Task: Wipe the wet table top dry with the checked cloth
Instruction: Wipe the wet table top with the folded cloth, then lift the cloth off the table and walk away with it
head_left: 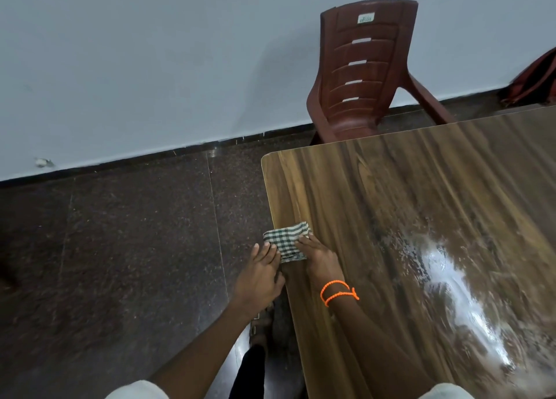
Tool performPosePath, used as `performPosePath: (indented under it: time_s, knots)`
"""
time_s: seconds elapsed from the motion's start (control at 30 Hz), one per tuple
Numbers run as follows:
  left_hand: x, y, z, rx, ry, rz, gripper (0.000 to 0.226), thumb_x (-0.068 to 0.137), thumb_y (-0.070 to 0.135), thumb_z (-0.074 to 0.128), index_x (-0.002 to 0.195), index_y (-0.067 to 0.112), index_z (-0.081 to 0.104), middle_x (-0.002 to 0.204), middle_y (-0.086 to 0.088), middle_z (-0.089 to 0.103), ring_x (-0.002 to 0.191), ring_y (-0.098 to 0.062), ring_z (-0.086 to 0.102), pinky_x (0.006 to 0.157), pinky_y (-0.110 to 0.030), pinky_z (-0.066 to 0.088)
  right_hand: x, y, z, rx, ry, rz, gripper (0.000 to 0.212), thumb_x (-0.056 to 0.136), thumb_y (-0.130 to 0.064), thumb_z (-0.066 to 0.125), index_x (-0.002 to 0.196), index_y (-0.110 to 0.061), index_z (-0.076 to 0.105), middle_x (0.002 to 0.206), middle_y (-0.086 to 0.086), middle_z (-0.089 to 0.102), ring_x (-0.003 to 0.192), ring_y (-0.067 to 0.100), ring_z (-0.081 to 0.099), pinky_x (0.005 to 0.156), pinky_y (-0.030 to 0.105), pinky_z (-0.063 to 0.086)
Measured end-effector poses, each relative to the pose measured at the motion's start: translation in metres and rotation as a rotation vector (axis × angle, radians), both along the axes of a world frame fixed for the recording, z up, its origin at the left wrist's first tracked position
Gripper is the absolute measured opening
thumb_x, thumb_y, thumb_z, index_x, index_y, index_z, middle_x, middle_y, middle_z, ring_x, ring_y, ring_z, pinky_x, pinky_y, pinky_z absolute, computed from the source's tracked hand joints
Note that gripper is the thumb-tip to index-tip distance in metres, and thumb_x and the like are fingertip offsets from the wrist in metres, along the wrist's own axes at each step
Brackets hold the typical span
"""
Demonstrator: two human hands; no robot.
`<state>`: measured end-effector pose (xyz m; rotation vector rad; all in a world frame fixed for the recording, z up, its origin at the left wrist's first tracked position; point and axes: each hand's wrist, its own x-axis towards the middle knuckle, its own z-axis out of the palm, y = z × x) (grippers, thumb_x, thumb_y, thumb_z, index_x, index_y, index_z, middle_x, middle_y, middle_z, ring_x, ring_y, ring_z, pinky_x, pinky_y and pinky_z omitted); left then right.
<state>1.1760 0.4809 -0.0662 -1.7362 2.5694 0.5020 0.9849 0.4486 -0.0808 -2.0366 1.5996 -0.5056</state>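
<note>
Wood-grain table top (421,206), wet sheen and streaks toward its right near part. Maroon plastic chair (365,67) at far edge. Folded checked cloth (287,240) on table's left edge, partly overhanging. Right hand (320,258) flat on cloth, fingers straight, pressing. Left hand (260,273) off the edge, straight fingertips touching cloth's overhang. Orange bracelet (338,292) on right wrist.

Folded green-checked cloth (287,241) overhangs the wood-grain table top's (391,206) left edge (wet sheen right).
</note>
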Motion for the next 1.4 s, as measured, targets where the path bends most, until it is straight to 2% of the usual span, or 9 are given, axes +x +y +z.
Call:
performPosePath:
  time_s: [0.3,0.63,0.83,0.9,1.07,1.17,1.23,1.33,1.4]
  knots:
    - [-0.029,0.114,0.004,0.013,-0.012,0.058,0.059,0.093,0.034,0.041,0.143,0.003,0.048,0.151,-0.011,0.046,0.146,-0.024,0.030,0.124,-0.042,0.006,-0.028,0.106,-0.006,0.010,0.033,0.053,0.057,0.072,0.020,0.058,0.117,-0.014,0.066,0.130,0.002,0.059,0.130,0.021,0.044,0.097,0.034,0.046]
    - [-0.049,0.217,0.004,0.075,0.003,0.048,0.063,0.092,0.033,0.036,0.148,0.006,0.040,0.157,-0.009,0.037,0.150,-0.021,0.021,0.124,-0.040,0.009,-0.047,0.219,-0.006,0.025,0.058,0.005,0.062,0.067,0.021,0.057,0.117,-0.015,0.067,0.128,0.001,0.061,0.128,0.024,0.046,0.099,0.033,0.045]
    - [-0.047,0.260,0.003,0.094,0.111,0.004,0.061,0.090,0.028,0.039,0.146,0.006,0.045,0.155,-0.007,0.041,0.149,-0.022,0.024,0.122,-0.040,0.020,-0.048,0.282,-0.010,0.002,0.023,-0.110,0.048,0.079,-0.005,0.041,0.117,-0.017,0.067,0.128,-0.003,0.060,0.129,0.018,0.046,0.103,0.021,0.036]
    - [-0.047,0.271,-0.003,0.085,0.162,-0.001,0.061,0.088,0.028,0.037,0.143,0.006,0.049,0.152,-0.007,0.045,0.148,-0.021,0.027,0.122,-0.038,0.023,-0.046,0.299,-0.010,-0.007,0.019,-0.151,0.046,0.079,-0.004,0.044,0.116,-0.016,0.067,0.128,-0.003,0.060,0.129,0.017,0.046,0.104,0.018,0.033]
    - [-0.044,0.287,-0.010,0.043,0.541,0.208,0.044,0.095,0.016,0.053,0.138,0.011,0.057,0.143,-0.003,0.055,0.141,-0.013,0.040,0.116,-0.032,0.035,-0.039,0.338,-0.013,-0.056,-0.032,-0.276,0.041,0.082,0.001,0.050,0.116,-0.013,0.067,0.129,-0.001,0.059,0.132,0.017,0.042,0.109,0.015,0.027]
    - [-0.047,0.285,-0.012,0.103,0.640,0.528,0.044,0.098,0.024,0.060,0.139,0.010,0.056,0.135,-0.002,0.060,0.124,-0.011,0.054,0.107,-0.034,0.043,-0.037,0.360,-0.013,-0.074,-0.028,-0.347,0.041,0.080,0.007,0.061,0.116,-0.012,0.068,0.129,-0.001,0.059,0.131,0.017,0.043,0.109,0.013,0.025]
    - [-0.049,0.278,-0.020,0.354,0.691,0.635,0.049,0.093,0.044,0.062,0.136,0.019,0.060,0.124,0.003,0.067,0.100,-0.001,0.063,0.097,-0.033,0.050,-0.035,0.370,-0.013,-0.072,-0.033,-0.383,0.045,0.077,0.012,0.065,0.115,-0.012,0.068,0.128,-0.001,0.060,0.130,0.018,0.045,0.109,0.013,0.025]
    - [-0.050,0.277,-0.042,0.588,0.724,0.638,0.050,0.077,0.064,0.060,0.097,0.020,0.075,0.085,0.005,0.076,0.076,-0.008,0.068,0.075,-0.041,0.058,-0.035,0.385,-0.010,-0.068,-0.030,-0.418,0.050,0.073,0.015,0.067,0.114,-0.014,0.069,0.127,-0.001,0.061,0.129,0.019,0.046,0.107,0.018,0.031]
    - [-0.052,0.281,-0.054,0.658,0.737,0.662,0.057,0.072,0.066,0.062,0.083,0.012,0.072,0.074,-0.005,0.073,0.064,-0.012,0.062,0.063,-0.037,0.049,-0.035,0.394,-0.008,-0.063,-0.025,-0.415,0.050,0.074,0.014,0.067,0.115,-0.015,0.069,0.127,-0.002,0.061,0.130,0.018,0.045,0.105,0.024,0.036]
